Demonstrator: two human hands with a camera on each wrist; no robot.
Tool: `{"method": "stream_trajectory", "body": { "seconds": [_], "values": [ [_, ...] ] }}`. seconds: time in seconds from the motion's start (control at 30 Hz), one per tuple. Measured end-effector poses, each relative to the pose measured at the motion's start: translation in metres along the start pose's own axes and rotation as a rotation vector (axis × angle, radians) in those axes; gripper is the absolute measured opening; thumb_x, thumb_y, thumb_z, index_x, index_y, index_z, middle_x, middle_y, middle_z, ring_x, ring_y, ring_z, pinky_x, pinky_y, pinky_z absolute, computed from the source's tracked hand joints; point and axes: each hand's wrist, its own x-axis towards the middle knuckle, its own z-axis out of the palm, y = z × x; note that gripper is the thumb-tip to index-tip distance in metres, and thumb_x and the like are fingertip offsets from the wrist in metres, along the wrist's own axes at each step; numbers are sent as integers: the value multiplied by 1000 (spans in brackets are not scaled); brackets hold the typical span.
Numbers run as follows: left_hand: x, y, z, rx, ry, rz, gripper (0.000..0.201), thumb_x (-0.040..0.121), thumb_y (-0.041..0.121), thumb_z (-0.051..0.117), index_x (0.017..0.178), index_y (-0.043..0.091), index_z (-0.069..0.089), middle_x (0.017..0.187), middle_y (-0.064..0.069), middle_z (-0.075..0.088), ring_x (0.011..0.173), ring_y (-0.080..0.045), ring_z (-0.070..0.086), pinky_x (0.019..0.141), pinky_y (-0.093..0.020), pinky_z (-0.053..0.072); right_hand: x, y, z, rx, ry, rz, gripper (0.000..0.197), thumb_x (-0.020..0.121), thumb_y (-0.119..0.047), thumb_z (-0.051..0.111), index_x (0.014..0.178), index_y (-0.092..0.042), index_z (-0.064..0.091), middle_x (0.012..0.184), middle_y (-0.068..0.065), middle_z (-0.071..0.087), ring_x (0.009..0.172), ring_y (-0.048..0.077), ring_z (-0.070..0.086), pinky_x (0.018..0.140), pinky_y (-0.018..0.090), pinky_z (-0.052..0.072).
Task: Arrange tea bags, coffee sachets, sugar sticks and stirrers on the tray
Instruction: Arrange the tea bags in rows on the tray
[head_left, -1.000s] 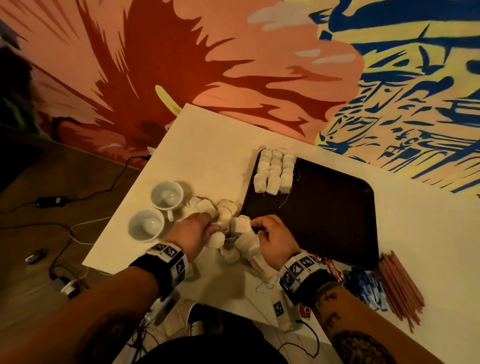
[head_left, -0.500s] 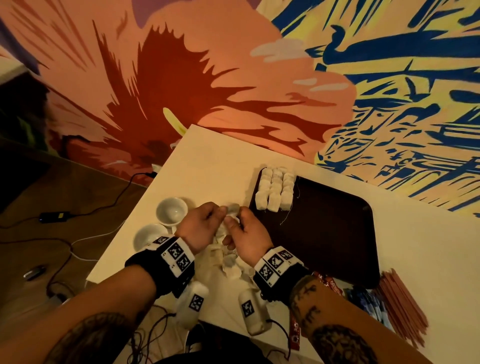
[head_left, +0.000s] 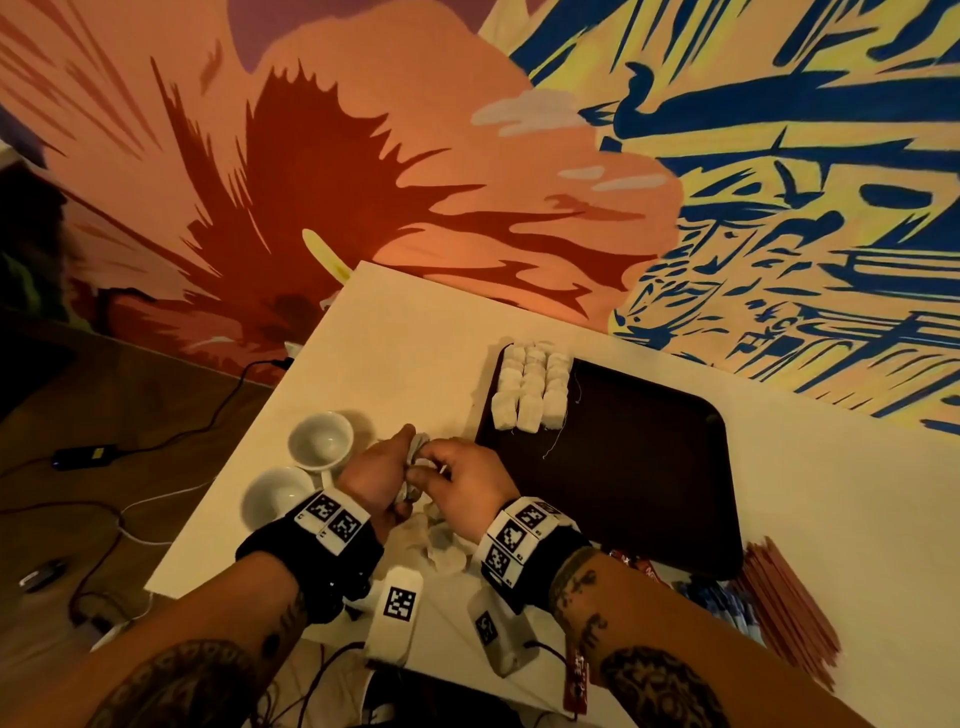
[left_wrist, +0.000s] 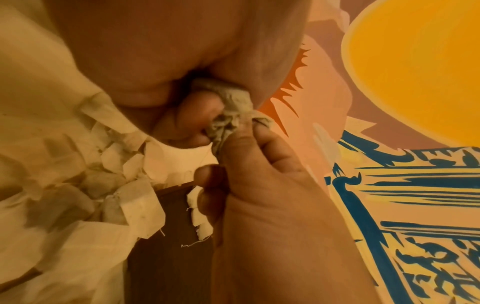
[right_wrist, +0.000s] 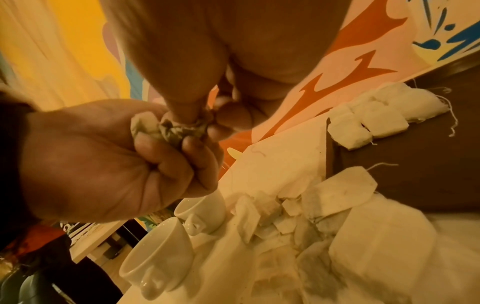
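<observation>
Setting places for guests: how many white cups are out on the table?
2, both near the table's left edge, beside the left hand: one cup farther from the person, the other cup nearer. None looks hidden.

both hands meet above the table, left hand (head_left: 375, 480) and right hand (head_left: 467, 488) fingers curled, pinching.

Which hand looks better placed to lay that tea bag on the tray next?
Probably the right hand: it lies nearer the tray, beside the rows of tea bags. Both hands pinch the crumpled tea bag; the left hand sits by the cups.
</observation>
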Motion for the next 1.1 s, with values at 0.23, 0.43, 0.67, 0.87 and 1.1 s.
{"method": "stream_trajectory", "body": {
  "seconds": [0.23, 0.43, 0.67, 0.87, 1.1],
  "values": [
    [-2, -6, -2, -168, 100, -96, 21, 93, 36, 56, 89, 17, 64, 68, -6, 54, 59, -20, 49, 50, -24, 35, -5, 20, -3, 203, 77, 167, 23, 89, -29, 70, 77, -47, 65, 76, -9, 71, 74, 11, 71, 74, 33, 59],
    [-1, 0, 0, -302, -15, -77, 12, 94, 17, 59, 83, 15, 57, 57, -1, 60, 43, -12, 50, 41, -17, 29, -2, 20, -29, 472, 127, 217, 14, 99, -11, 58, 88, -19, 60, 75, 2, 68, 62, 13, 69, 54, 24, 53],
    [-1, 7, 17, -273, -146, 46, 16, 92, 27, 67, 86, 16, 58, 68, -10, 57, 41, -15, 45, 38, -16, 26, 4, 23, -60, 525, 200, 227, 11, 99, -14, 59, 91, -20, 63, 73, 0, 70, 59, 15, 65, 55, 23, 53],
    [-2, 18, 42, -73, -270, 158, 13, 89, 25, 72, 92, 12, 70, 63, -12, 56, 41, -18, 42, 39, -19, 32, 7, 32, -84, 508, 255, 247, 11, 92, -15, 70, 95, -15, 59, 76, -2, 72, 54, 10, 64, 48, 23, 46],
    [6, 12, 64, 20, -209, 128, 12, 90, 20, 71, 94, 10, 72, 60, -9, 57, 37, -12, 43, 36, -18, 33, 5, 63, -102, 431, 274, 265, 9, 92, -13, 69, 88, -21, 66, 82, -1, 74, 67, 13, 72, 58, 23, 52]
  ]
}}
